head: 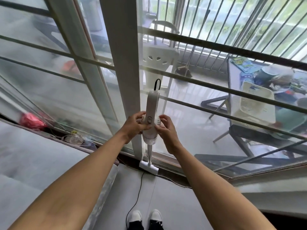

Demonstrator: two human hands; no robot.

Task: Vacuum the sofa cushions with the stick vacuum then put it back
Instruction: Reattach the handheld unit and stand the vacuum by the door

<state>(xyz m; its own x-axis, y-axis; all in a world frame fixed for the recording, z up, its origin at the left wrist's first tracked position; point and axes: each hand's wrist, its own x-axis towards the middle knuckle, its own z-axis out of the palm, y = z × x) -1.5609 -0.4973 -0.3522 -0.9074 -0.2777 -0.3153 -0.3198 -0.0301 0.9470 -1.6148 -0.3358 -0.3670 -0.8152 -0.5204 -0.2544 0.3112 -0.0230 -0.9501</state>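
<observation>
The white stick vacuum (151, 105) stands upright against the white frame of a sliding glass door. Its floor head (148, 167) sits on the floor at the door track, and a black loop sticks up from the handle top. My left hand (133, 125) grips the vacuum body from the left, fingers curled round it. From the right, my right hand (164, 130) holds the same body, its fingers bent onto the casing beside the power button. A grey sofa cushion (33, 163) fills the lower left.
A black cable (138, 191) runs across the grey floor toward my feet. The door frame (123, 72) rises behind the vacuum. Beyond the glass lie a balcony with a white fan, a folding table and a basket. Red and mixed clutter lies between sofa and door.
</observation>
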